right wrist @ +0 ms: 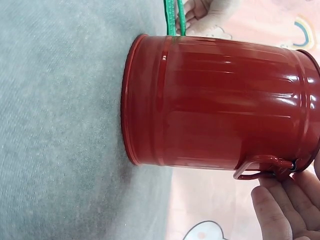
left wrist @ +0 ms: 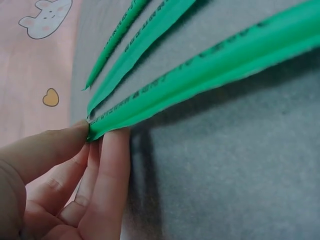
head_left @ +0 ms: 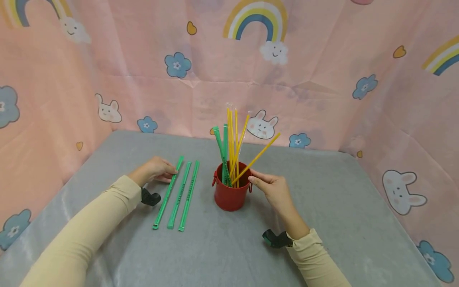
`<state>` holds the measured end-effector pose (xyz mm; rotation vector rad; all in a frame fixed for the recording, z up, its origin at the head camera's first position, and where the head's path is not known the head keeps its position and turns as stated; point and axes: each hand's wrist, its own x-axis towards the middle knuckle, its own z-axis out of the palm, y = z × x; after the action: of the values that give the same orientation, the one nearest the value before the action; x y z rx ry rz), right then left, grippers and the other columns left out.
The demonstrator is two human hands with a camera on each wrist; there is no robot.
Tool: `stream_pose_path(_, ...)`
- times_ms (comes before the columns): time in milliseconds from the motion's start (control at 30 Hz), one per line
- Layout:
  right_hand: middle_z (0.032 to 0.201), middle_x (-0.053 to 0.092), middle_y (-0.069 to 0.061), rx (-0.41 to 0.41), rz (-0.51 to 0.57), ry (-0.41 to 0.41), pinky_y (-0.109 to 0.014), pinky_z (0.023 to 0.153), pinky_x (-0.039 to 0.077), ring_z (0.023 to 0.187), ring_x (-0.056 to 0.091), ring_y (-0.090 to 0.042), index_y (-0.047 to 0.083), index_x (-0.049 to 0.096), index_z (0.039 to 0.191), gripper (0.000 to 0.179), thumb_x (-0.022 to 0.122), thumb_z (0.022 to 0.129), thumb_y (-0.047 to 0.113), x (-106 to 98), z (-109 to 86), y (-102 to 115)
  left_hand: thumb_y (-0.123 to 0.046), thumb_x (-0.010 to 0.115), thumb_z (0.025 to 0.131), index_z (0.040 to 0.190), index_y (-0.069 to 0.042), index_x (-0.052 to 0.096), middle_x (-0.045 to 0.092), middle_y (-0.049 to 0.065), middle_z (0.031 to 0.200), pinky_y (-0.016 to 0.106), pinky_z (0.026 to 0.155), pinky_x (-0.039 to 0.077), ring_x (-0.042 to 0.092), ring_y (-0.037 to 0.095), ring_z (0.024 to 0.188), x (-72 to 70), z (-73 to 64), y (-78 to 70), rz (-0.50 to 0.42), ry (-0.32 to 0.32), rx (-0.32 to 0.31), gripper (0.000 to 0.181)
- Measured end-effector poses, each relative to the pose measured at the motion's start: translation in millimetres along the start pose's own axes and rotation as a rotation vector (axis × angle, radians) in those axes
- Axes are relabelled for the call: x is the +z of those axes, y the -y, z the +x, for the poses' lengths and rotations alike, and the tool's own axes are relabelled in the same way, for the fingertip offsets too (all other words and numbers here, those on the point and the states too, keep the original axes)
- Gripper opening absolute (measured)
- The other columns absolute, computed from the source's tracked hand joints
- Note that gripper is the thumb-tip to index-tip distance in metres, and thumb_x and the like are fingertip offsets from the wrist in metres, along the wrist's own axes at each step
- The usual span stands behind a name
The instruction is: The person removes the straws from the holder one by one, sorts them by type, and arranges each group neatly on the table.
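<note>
Three green wrapped straws lie side by side on the grey cloth. My left hand (head_left: 156, 169) pinches the far end of the leftmost green straw (head_left: 167, 195); in the left wrist view the thumb and fingers meet at the tip of this straw (left wrist: 200, 77). A small red bucket (head_left: 230, 200) stands upright to the right of them, with two green straws (head_left: 225, 149) and several yellow straws (head_left: 235, 131) in it. One yellow straw leans far to the right. My right hand (head_left: 274, 190) holds the bucket's right side at the rim, by its small handle (right wrist: 262, 167).
Grey cloth (head_left: 340, 223) covers the table. Pink fabric (head_left: 201, 103) printed with rainbows, flowers and rabbits rises behind it and at both sides. A black strap device sits on each wrist, at the cuffs of beige sleeves (head_left: 89, 223).
</note>
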<state>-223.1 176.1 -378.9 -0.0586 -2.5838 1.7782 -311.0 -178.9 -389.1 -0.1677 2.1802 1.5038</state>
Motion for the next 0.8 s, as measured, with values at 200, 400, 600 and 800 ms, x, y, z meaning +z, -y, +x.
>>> stream_pose_path(200,0.123,0.070,-0.010,-0.014,0.002,-0.005,-0.045,0.105,0.049,0.123,0.063,-0.025,0.012,0.069,0.127,0.040,0.073,0.092,0.030,0.0,0.1,0.0,-0.003,0.064,0.094,0.122,0.014,0.059,0.064,0.000,0.074,0.022,0.063,0.059,0.064,0.007,0.065,1.5,1.1,-0.3,0.012,-0.016,-0.023,0.032)
stream_pose_path(400,0.123,0.070,-0.011,-0.020,0.000,-0.006,-0.045,0.104,0.050,0.123,0.063,-0.026,0.011,0.068,0.127,0.039,0.072,0.092,0.028,0.2,-0.8,0.6,-0.002,0.065,0.093,0.118,0.013,0.061,0.065,0.000,0.072,0.022,0.061,0.059,0.064,0.007,0.064,3.3,1.3,-1.1,0.015,-0.041,-0.027,0.029)
stream_pose_path(600,0.123,0.070,-0.011,-0.026,0.000,-0.008,-0.045,0.104,0.050,0.122,0.064,-0.026,0.011,0.068,0.127,0.039,0.072,0.093,0.028,0.2,-0.9,1.2,-0.001,0.067,0.092,0.115,0.013,0.062,0.065,0.000,0.072,0.022,0.062,0.059,0.064,0.007,0.064,5.3,2.0,-2.5,0.015,-0.057,-0.025,0.027)
stream_pose_path(800,0.123,0.070,-0.011,-0.028,-0.003,-0.009,-0.044,0.104,0.051,0.122,0.064,-0.025,0.011,0.068,0.127,0.039,0.072,0.092,0.027,0.2,-0.8,1.1,-0.001,0.068,0.091,0.111,0.012,0.064,0.064,0.001,0.071,0.022,0.059,0.058,0.063,0.007,0.062,5.3,3.6,-3.1,0.045,-0.087,-0.042,0.024)
